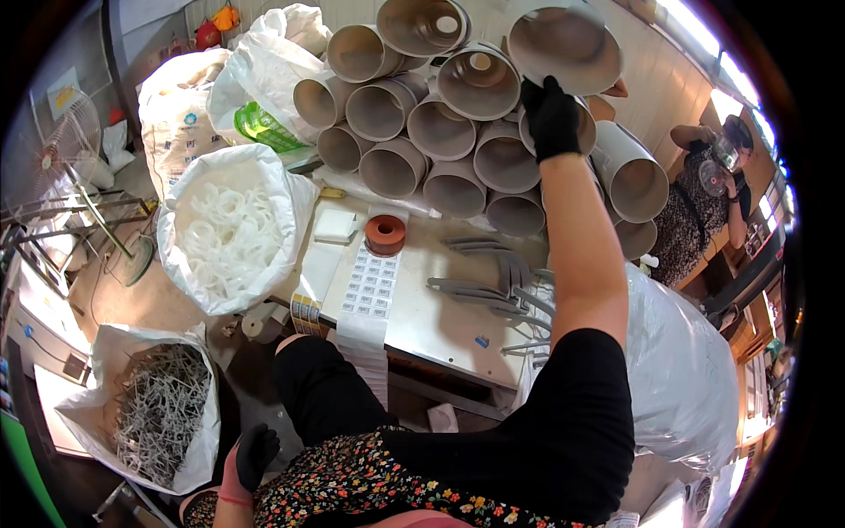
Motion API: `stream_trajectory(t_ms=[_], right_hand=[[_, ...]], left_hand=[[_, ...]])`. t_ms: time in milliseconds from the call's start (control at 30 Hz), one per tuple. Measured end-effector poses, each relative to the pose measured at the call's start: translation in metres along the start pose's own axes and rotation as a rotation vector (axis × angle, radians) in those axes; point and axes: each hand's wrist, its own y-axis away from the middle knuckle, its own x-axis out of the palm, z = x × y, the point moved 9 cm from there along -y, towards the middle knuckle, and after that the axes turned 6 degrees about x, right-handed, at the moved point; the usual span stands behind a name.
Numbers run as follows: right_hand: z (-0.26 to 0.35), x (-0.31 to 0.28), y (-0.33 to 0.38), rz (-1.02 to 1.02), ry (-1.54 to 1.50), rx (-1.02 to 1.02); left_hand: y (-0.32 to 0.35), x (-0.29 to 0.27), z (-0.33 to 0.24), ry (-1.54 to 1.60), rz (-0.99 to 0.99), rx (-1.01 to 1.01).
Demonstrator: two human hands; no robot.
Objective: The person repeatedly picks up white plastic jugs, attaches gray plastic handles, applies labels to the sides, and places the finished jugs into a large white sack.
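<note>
My right hand (553, 119), in a black glove, is stretched out to a stack of grey round tubs (443, 126) lying on their sides, mouths toward me. Its fingers close on the lower rim of a large grey tub (563, 51) at the top right of the stack, slightly blurred. Down at the lower left, my left hand (257, 455), also gloved, is held close to my body with curled fingers; whether anything is in them is hidden. Beside it stands a white sack (77, 407) full of thin metal pieces (165, 414).
On the white table (422, 339) lie grey curved plastic pieces (480, 277), a brown tape roll (385, 235) and a label strip (368, 286). A sack of white rings (231, 233) stands left. A clear plastic bag (673, 361) and another person (700, 189) are right; a fan (66, 145) is far left.
</note>
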Motion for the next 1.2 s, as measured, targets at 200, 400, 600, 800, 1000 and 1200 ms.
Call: stream_trajectory(t_ms=[200,400,600,800,1000,1200], right_hand=[[-0.068,0.041,-0.036,0.188,0.296,0.111],[-0.138,0.076,-0.057,0.404,0.253,0.447],[-0.116,0.104,-0.056,0.553,0.674,-0.015],[-0.090,0.121,-0.019,0.638,0.202,0.143],[0.064,0.169,0.168,1.038,-0.433,0.449],[0.267,0.155,0.393,1.646,-0.747,0.568]], left_hand=[[0.012,0.001,0.009,-0.019,-0.076,-0.024],[0.011,0.006,-0.029,-0.506,0.070,0.266],[0.020,0.048,-0.105,-1.062,0.114,0.500],[0.039,0.113,-0.179,-1.496,0.127,0.794],[0.063,0.179,-0.197,-1.628,0.249,1.039],[0.126,0.263,-0.198,-1.679,0.647,1.097]])
